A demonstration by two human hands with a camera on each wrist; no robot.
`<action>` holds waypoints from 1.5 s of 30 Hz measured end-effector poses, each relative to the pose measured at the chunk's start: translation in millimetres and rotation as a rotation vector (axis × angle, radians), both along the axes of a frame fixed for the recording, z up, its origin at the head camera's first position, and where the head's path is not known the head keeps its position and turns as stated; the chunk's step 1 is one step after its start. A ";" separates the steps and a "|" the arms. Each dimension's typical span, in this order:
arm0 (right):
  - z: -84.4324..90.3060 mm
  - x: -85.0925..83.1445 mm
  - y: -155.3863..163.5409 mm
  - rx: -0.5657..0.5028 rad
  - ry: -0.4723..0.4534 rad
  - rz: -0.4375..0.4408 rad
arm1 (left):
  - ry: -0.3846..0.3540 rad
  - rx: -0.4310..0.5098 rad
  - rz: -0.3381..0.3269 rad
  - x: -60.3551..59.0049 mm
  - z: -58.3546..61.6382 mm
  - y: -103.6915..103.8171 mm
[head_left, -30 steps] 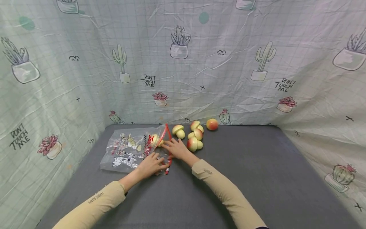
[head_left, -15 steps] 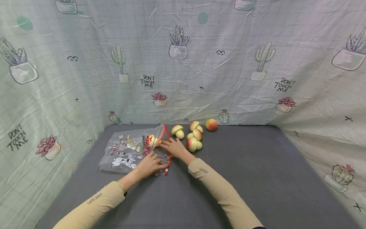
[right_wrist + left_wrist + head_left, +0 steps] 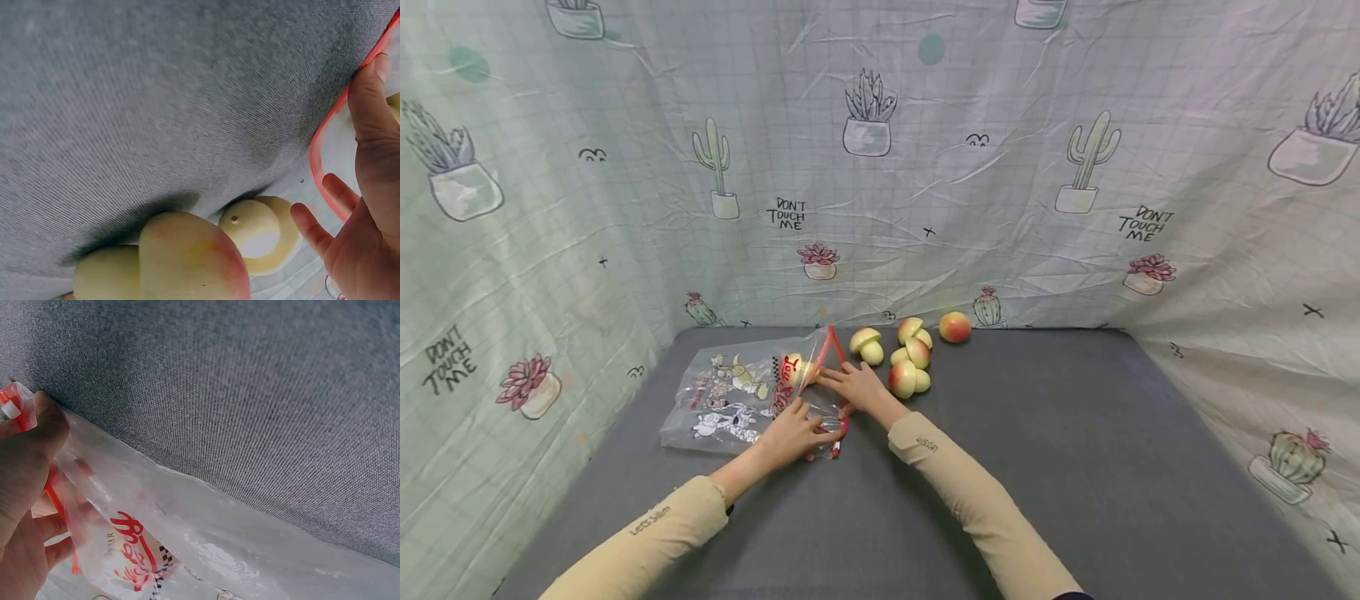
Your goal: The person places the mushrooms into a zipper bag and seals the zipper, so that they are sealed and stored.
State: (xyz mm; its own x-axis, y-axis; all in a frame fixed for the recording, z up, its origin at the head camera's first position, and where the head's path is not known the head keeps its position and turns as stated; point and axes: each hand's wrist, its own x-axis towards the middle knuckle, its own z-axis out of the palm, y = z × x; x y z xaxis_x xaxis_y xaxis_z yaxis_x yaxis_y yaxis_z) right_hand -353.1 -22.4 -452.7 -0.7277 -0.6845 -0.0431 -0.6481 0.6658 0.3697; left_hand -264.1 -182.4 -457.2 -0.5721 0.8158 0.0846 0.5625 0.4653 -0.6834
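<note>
Bagged mushroom [image 3: 799,368]: partly hidden
Bag [image 3: 688,421]: thin clear plastic
Left hand [image 3: 790,435]: pinching bag
Right hand [image 3: 862,389]: fingers spread

Head cam's up high, near side, aimed down across the tabletop [image 3: 1037,467] to the far curtain [image 3: 925,183]. Wrist cams are super close, looking along the left hand [image 3: 788,433] and right hand [image 3: 861,390]; both catch the red bag rim [image 3: 314,150].

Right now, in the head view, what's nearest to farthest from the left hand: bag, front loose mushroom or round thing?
1. Bag, touching the left hand.
2. Front loose mushroom, to its right.
3. Round thing, back right.
</note>
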 end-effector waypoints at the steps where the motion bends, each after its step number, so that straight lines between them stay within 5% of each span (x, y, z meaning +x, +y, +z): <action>1: -0.2 0.4 0.2 -0.004 -0.005 -0.001 | 0.000 0.001 0.002 0.0 -0.3 0.0; 8: -1.7 3.7 2.8 -0.045 -0.034 0.011 | 0.002 0.000 0.001 0.1 -0.4 -0.9; 32: 18.3 10.4 33.7 -0.224 0.124 0.174 | 0.007 0.031 -0.024 -1.6 -0.3 0.5; 45: 22.4 20.7 59.2 -0.430 0.133 0.229 | 0.029 0.055 -0.059 0.2 -0.6 0.6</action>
State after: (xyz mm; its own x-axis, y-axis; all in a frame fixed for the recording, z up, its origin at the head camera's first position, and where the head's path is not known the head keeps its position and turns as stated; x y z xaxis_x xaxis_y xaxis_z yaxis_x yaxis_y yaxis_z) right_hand -332.4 36.8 -430.3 -0.5368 -0.7628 0.3606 -0.7615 0.6220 0.1822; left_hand -263.9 -181.8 -457.8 -0.5197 0.8417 0.1464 0.5703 0.4694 -0.6741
